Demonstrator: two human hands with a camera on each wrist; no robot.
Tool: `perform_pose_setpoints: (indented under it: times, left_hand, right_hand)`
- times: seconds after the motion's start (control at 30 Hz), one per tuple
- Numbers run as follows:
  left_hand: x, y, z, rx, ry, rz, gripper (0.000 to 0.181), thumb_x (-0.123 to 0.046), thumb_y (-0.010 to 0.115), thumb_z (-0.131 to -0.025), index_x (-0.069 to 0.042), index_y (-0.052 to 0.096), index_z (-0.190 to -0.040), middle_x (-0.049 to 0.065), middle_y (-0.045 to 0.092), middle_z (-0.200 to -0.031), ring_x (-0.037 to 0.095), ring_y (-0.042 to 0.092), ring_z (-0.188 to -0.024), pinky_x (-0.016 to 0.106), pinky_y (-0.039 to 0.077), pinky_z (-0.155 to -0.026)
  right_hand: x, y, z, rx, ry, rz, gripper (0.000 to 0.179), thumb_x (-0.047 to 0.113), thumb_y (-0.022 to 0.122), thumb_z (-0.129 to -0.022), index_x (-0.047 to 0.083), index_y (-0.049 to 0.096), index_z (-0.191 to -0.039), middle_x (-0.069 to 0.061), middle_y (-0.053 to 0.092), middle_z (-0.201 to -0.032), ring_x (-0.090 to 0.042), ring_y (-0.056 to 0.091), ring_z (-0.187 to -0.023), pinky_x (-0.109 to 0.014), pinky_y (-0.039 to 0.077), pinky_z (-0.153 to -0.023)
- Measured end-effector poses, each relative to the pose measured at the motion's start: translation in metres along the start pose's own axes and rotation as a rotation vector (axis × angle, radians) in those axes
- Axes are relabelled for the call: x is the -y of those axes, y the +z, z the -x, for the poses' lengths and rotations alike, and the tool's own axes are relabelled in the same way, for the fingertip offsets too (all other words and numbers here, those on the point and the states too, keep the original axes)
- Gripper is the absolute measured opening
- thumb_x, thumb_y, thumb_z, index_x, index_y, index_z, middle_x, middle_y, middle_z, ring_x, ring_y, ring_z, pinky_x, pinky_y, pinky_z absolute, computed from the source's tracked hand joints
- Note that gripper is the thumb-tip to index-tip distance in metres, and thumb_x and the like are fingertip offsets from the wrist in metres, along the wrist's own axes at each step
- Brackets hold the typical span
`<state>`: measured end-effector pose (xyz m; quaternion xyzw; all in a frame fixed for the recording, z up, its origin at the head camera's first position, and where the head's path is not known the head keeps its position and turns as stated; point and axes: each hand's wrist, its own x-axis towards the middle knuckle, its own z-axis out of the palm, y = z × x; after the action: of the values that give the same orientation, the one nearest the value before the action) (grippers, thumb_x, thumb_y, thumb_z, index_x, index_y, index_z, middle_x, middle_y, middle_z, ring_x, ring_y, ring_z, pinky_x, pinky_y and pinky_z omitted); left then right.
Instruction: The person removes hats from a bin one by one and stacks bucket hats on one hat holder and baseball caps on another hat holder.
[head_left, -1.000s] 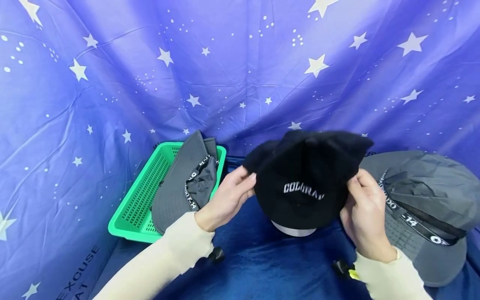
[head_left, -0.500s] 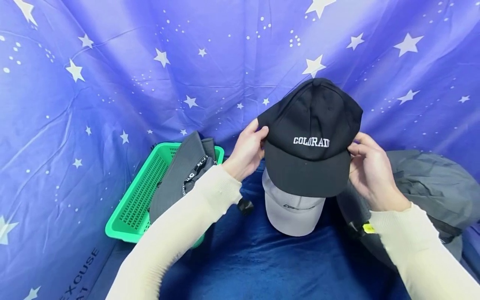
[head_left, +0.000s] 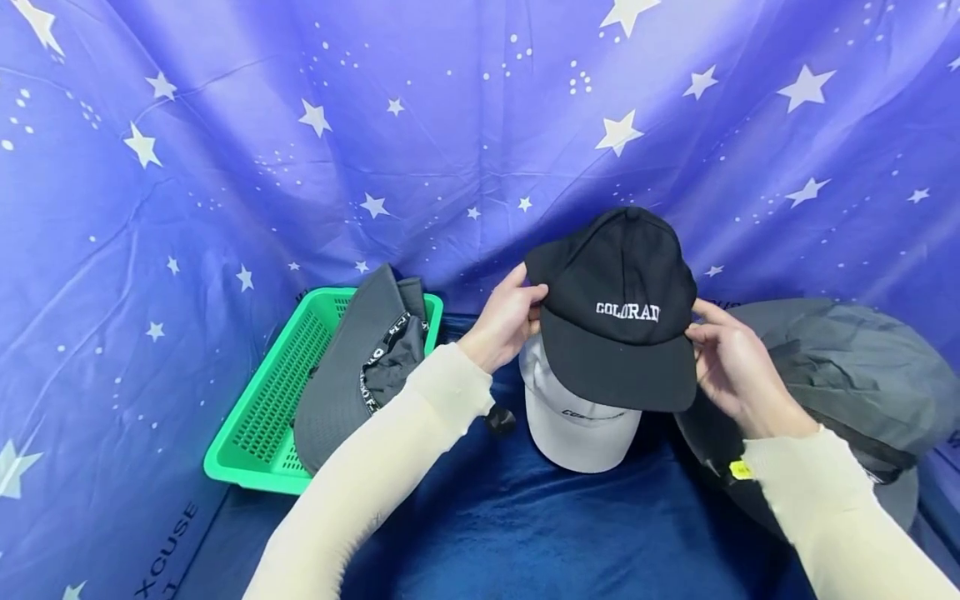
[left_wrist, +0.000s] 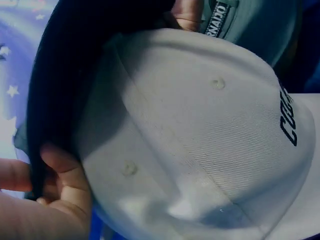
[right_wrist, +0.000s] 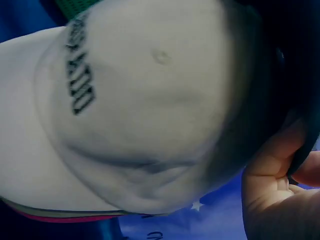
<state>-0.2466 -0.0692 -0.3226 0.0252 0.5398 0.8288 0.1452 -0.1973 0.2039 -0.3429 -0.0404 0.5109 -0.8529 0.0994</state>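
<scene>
A black baseball cap (head_left: 618, 367) with white lettering is held by its sides above a pale grey baseball cap (head_left: 577, 437). On its left edge, my left hand (head_left: 506, 321) pinches the black cap between thumb and fingers. The right hand (head_left: 738, 367) pinches the opposite edge. Both wrist views look under the black cap onto the pale crown, and the black rim lies close over its back part; whether they touch I cannot tell. A pink and a greenish edge show beneath the pale cap's brim in the right wrist view.
To the left stands a green plastic basket (head_left: 247, 479) with a dark grey brimmed hat (head_left: 337, 392) in it. Another large grey hat (head_left: 862, 358) lies at the right, partly behind my right forearm. Dark blue cloth (head_left: 555, 533) covers the surface; a starry curtain (head_left: 450, 150) hangs behind.
The black cap first covered most of the pale cap, its crown bunched. It was lifted with the crown upright, then came down somewhat. Both hands have kept hold of it throughout.
</scene>
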Motion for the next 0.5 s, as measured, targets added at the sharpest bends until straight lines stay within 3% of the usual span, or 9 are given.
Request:
perform_pose_setpoints:
  times: [0.1,0.2,0.27,0.37,0.5]
  left_hand:
    - [-0.001,-0.003,0.011,0.005,-0.046,-0.093,0.036,-0.006,0.048,-0.098,-0.022,0.051,-0.131,0.011,0.062,-0.091,0.019,0.06,-0.067,0.029,0.052,-0.062]
    - [0.001,-0.007,0.02,0.027,-0.097,-0.141,0.035,-0.008,0.051,-0.098,-0.021,0.05,-0.13,0.01,0.063,-0.086,0.019,0.058,-0.06,0.029,0.051,-0.056]
    - [0.004,-0.009,0.025,0.039,-0.12,-0.155,0.035,-0.01,0.053,-0.098,-0.021,0.05,-0.131,0.011,0.062,-0.081,0.018,0.056,-0.056,0.029,0.049,-0.052]
    - [0.011,-0.013,0.03,0.046,-0.129,-0.179,0.038,-0.013,0.055,-0.097,-0.022,0.048,-0.133,0.011,0.061,-0.076,0.018,0.055,-0.054,0.029,0.05,-0.051]
    - [0.025,-0.018,0.034,0.028,-0.115,-0.177,0.041,-0.013,0.055,-0.097,-0.023,0.047,-0.136,0.01,0.06,-0.074,0.018,0.054,-0.053,0.028,0.048,-0.051]
  right_hand:
    - [-0.008,0.002,0.01,-0.024,0.022,0.076,0.064,-0.002,0.031,-0.099,0.011,0.002,-0.154,-0.002,0.05,-0.121,-0.011,0.062,-0.094,-0.026,0.052,-0.082]
    - [-0.017,0.004,0.018,-0.032,0.016,0.082,0.057,-0.003,0.033,-0.098,0.012,0.017,-0.151,-0.001,0.055,-0.112,-0.01,0.063,-0.087,-0.026,0.054,-0.075]
    - [-0.023,0.006,0.022,-0.037,-0.007,0.069,0.046,-0.004,0.034,-0.097,0.009,0.029,-0.141,0.0,0.062,-0.1,-0.011,0.065,-0.08,-0.026,0.055,-0.069]
    - [-0.033,0.008,0.028,-0.077,-0.057,0.075,0.029,-0.006,0.036,-0.096,0.006,0.036,-0.122,-0.002,0.065,-0.085,-0.012,0.064,-0.069,-0.026,0.054,-0.058]
    - [-0.046,0.008,0.035,-0.142,-0.094,0.115,0.024,-0.008,0.035,-0.094,0.006,0.035,-0.114,0.001,0.063,-0.078,-0.01,0.061,-0.064,-0.025,0.052,-0.053]
